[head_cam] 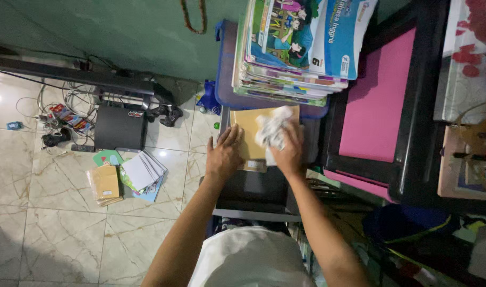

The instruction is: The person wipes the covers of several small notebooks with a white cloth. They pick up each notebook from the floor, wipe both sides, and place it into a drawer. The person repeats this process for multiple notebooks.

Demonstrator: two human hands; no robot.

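My left hand [224, 151] lies flat, fingers spread, on the left edge of a tan book [249, 139] that rests on a dark shelf surface [253, 188]. My right hand [288, 151] presses a crumpled white cloth [272, 127] onto the book's right part. Just beyond the book stands a tall stack of colourful schoolbooks [296, 48] on a blue tray [224, 79].
A black and pink desk [381, 101] stands to the right. On the tiled floor at the left lie a pile of notebooks [142, 172], tan envelopes [104, 183], a black box [119, 127], a game controller [166, 114] and tangled cables [57, 114]. A green wall is behind.
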